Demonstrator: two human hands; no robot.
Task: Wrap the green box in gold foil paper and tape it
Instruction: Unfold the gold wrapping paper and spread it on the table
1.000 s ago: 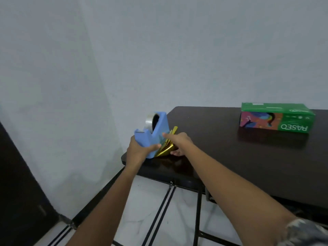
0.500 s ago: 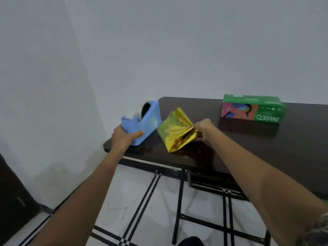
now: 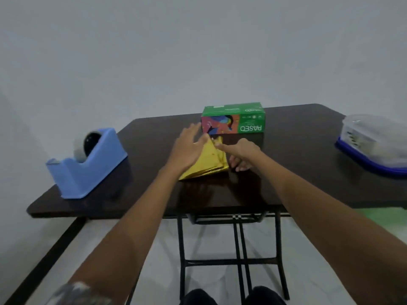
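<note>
Currently the folded gold foil paper [image 3: 208,162] is pinned flat at table [image 3: 297,172] centre: left hand [image 3: 187,148] spread open on it, right hand [image 3: 241,155] pinching its 3 o'clock edge. Green box [image 3: 233,121] is seen at 12 o'clock of the foil, just beside it; blue tape dispenser [image 3: 88,166] is parked well apart at 9 o'clock.

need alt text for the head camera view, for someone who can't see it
Two bare hands reach over a folded gold foil sheet on a dark table: the left hand open above it, the right hand at its right edge. A green box stands just behind, a blue tape dispenser at left, a lidded plastic container at far right.
</note>
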